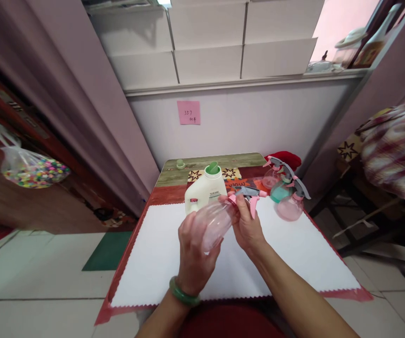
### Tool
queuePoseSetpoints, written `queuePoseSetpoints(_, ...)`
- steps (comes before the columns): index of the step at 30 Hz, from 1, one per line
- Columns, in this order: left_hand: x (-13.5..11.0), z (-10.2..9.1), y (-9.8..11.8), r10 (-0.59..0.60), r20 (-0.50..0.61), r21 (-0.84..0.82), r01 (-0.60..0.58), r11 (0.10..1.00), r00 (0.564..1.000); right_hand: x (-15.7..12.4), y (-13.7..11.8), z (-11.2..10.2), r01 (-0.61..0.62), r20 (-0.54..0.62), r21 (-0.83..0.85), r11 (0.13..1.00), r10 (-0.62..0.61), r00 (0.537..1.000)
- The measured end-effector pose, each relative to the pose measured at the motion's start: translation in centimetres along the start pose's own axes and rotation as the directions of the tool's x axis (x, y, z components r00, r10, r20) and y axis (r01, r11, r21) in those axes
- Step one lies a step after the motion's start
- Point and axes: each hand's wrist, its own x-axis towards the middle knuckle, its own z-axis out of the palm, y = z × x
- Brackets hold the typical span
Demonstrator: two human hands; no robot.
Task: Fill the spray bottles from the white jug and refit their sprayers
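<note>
Head view: the left hand point(193, 256) cups the rounded, clear pink plastic spray bottle point(216, 220) above the white mat point(160, 253), and the right hand point(246, 225) pinches its trigger neck. A smooth white jug point(206, 192) stands just behind at 12 o'clock, with three more sprayers point(287, 197) at 2 o'clock.

The spray bottle point(216, 220) is clear pale pink, its trigger head point(248, 193) pink and grey. The jug point(206, 190) is white with a green spout, and the loose cap point(180, 164) matches that green. A white mat point(294, 244) edged in red zigzag covers the table point(220, 161), whose far end shows olive wood grain and black stars on yellow. The bangle point(183, 291) is mottled green, the wall note point(189, 112) pink, the bagged beads point(35, 171) many-coloured
</note>
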Motion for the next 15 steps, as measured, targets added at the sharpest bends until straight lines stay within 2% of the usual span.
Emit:
queuePoseSetpoints(3,-0.1,0.1,-0.8,0.14,-0.014,0.078,-0.138,0.987,0.99,-0.5,0.4,0.4,-0.009,-0.045,0.043,0.999,0.011,0.999)
queuePoseSetpoints(5,-0.4,0.5,-0.5,0.142,-0.067,0.021,-0.141,0.99,0.988,-0.8,0.4,0.6,-0.01,-0.042,0.055,0.998,0.012,0.999)
queuePoseSetpoints(7,-0.6,1.0,0.6,0.021,-0.13,-0.16,-0.042,0.986,0.991,-1.0,0.3,0.7,-0.008,-0.001,0.055,0.998,0.008,1.0)
queuePoseSetpoints(8,-0.6,1.2,1.3,-0.103,-0.135,-0.286,0.061,0.956,0.986,-1.1,0.2,0.8,0.002,0.026,0.053,0.999,-0.003,1.0)
queuePoseSetpoints(9,-0.4,1.4,2.0,-0.256,-0.115,-0.411,0.189,0.892,0.96,-1.2,0.0,0.8,0.021,0.053,0.05,0.999,-0.024,0.998)
queuePoseSetpoints(10,-0.2,1.5,2.6,-0.415,-0.041,-0.513,0.338,0.79,0.909,-1.3,-0.2,0.8,0.048,0.079,0.045,0.998,-0.051,0.996)
queuePoseSetpoints(11,0.2,1.4,3.2,-0.537,0.083,-0.574,0.481,0.663,0.839,-1.4,-0.4,0.7,0.075,0.103,0.038,0.996,-0.079,0.992)
queuePoseSetpoints(12,0.6,1.3,3.6,-0.606,0.227,-0.583,0.605,0.543,0.763,-1.5,-0.6,0.7,0.1,0.12,0.027,0.995,-0.103,0.987)
queuePoseSetpoints(13,0.9,1.1,3.8,-0.625,0.365,-0.545,0.702,0.457,0.69,-1.5,-0.7,0.6,0.116,0.129,0.016,0.993,-0.117,0.985)
queuePoseSetpoints(14,1.1,0.9,3.9,-0.619,0.454,-0.499,0.759,0.419,0.641,-1.5,-0.8,0.4,0.12,0.131,0.007,0.993,-0.12,0.984)
queuePoseSetpoints(15,1.2,0.7,3.8,-0.608,0.488,-0.465,0.776,0.426,0.626,-1.5,-0.8,0.3,0.114,0.127,0.002,0.994,-0.113,0.985)
